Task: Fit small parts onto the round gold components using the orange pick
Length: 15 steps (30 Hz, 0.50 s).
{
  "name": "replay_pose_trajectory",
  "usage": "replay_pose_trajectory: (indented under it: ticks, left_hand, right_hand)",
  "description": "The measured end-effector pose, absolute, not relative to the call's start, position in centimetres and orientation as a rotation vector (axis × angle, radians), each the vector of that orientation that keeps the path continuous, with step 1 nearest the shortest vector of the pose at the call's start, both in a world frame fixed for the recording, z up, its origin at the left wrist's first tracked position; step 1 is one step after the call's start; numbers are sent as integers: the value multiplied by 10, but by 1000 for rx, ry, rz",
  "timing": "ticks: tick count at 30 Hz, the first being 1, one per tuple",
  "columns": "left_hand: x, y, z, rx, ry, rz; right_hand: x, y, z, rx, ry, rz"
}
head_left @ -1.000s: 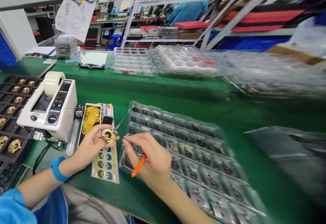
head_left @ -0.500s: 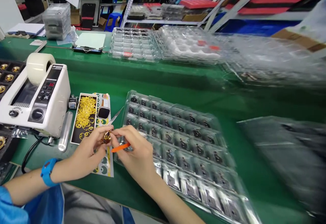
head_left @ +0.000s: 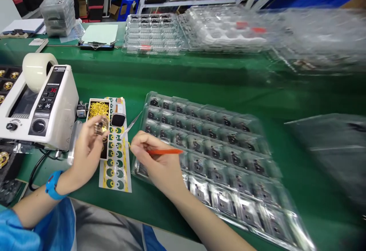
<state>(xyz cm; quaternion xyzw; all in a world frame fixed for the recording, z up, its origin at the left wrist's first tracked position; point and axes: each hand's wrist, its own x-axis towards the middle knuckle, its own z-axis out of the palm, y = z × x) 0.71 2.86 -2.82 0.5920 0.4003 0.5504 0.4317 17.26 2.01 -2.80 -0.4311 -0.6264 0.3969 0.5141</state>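
My left hand [head_left: 87,155] is raised at the front of the white box [head_left: 89,110], its fingers closed around a round gold-and-silver part [head_left: 101,126]. Yellow rings [head_left: 98,109] fill the back of that box. To the right, my right hand [head_left: 157,159] grips a slim orange stick-like tool [head_left: 167,152]. A small yellow bit [head_left: 129,144] shows at its fingertips, too small to make out. Between the hands lies a sticker sheet [head_left: 116,171] with green and yellow shapes. A thin pointed metal tool [head_left: 133,124] rests beside the sheet's right edge.
A tape dispenser [head_left: 61,110] stands on the left. A clear tray [head_left: 206,129] of small dark parts covers the bench right of the sheet. More clear trays [head_left: 154,34] and a clipboard [head_left: 98,34] line the back. A grey plastic bag [head_left: 328,148] lies far right.
My hands have moved apart. The left has gone left and up with the round part; the right has shifted right with the orange tool, which now points the other way.
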Motion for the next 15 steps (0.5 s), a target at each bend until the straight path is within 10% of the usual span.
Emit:
replay_pose_trajectory:
  ticks: [15]
  left_hand:
    - [-2, 29, -15, 1470, 937, 1610]
  right_hand:
    - [142, 16, -52, -1257, -2085, 471]
